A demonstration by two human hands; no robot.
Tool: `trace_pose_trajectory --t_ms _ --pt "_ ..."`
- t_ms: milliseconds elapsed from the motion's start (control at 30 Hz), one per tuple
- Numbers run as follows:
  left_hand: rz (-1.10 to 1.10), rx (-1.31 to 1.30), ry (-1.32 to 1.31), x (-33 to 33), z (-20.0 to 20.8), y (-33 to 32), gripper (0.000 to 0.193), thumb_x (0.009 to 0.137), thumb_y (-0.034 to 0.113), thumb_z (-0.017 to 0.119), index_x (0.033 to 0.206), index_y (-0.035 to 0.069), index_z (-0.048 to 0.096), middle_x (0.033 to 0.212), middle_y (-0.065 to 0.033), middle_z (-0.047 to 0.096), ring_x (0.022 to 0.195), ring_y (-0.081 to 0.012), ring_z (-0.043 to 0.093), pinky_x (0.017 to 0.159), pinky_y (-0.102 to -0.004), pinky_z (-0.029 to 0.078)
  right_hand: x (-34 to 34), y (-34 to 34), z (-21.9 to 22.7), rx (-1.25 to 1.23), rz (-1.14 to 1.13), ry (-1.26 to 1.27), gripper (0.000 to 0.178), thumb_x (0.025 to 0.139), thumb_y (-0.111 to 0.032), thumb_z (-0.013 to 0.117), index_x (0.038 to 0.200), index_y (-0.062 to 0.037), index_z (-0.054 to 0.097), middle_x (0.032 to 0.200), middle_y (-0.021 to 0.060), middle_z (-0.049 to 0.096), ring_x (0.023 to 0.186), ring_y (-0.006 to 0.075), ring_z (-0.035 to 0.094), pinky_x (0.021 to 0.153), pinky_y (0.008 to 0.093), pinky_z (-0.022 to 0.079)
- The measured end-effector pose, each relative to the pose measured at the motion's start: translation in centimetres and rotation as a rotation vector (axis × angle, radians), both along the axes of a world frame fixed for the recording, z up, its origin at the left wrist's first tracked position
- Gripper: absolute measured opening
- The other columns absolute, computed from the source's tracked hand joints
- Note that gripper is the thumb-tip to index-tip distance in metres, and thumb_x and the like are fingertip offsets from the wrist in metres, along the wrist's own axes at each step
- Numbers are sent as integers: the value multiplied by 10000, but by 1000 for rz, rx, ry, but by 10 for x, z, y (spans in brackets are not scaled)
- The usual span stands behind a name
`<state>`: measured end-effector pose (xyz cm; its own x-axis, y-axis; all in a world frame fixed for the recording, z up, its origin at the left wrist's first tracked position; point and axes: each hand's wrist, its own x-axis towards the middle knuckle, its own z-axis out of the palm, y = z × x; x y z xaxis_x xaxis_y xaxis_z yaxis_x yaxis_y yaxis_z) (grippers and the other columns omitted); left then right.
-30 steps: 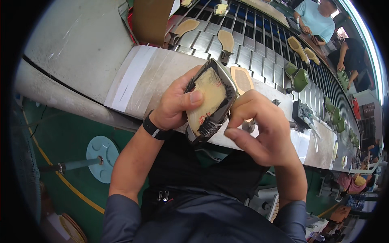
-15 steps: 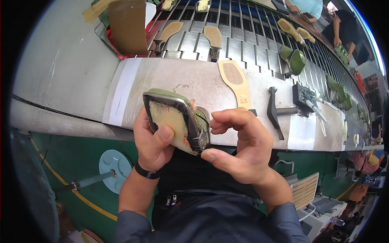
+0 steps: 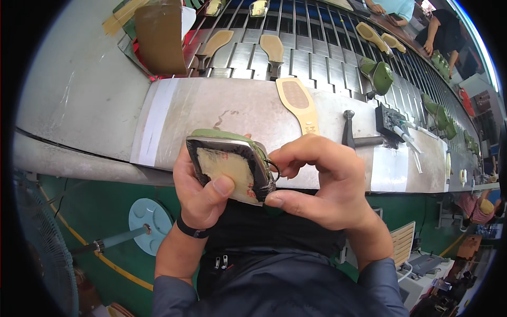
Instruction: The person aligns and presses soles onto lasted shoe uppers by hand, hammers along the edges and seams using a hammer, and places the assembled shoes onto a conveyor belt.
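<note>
My left hand (image 3: pixel 200 199) is closed round a green shoe upper on a last (image 3: pixel 224 134), its sole side turned up toward me. The thumb presses on the pale insole, which has a dark band around its edge. At the shoe's right side, the curled fingers of my right hand (image 3: pixel 338 182) are at a thin black strap (image 3: pixel 274 166) that loops out from the upper. The right thumb touches the shoe's lower corner, beside a glittery dark patch. The fingertips partly hide how the strap is gripped.
On the bench (image 3: pixel 211 100) lie a beige insole (image 3: pixel 296 103), a hammer (image 3: pixel 348 129) and a black block (image 3: pixel 390 120) with white-handled tools. Behind runs a metal conveyor (image 3: pixel 311 66) carrying insoles and green shoes (image 3: pixel 377 76). Cardboard (image 3: pixel 161 37) stands far left. Co-workers' hands show at the far right.
My right fingers have come lower and curled in at the strap, which now bows outward from the shoe. The shoe has tilted so its underside faces me more fully. My view has shifted slightly.
</note>
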<state>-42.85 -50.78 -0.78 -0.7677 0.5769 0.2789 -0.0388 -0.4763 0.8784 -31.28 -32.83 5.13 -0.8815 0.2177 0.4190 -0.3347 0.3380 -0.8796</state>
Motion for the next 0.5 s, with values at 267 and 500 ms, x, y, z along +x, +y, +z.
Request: trace_pose_trajectory --t_ms 267,500 --pt "27 -59 -6 1 -3 -1 714 839 449 842 1246 -80 589 1075 -219 718 1088 -313 715 1180 -563 446 1 12 0 -7 77 27 212 822 28 839 997 7 722 925 75 743 789 131 698 724 273 560" --pt "-17 -72 -19 2 -2 -4 713 844 387 864 1277 -97 570 1121 -251 728 1223 -383 686 1072 -513 554 7 5 15 -64 -89 -188 168 854 126 708 1003 62 663 994 113 704 877 140 673 806 278 552"
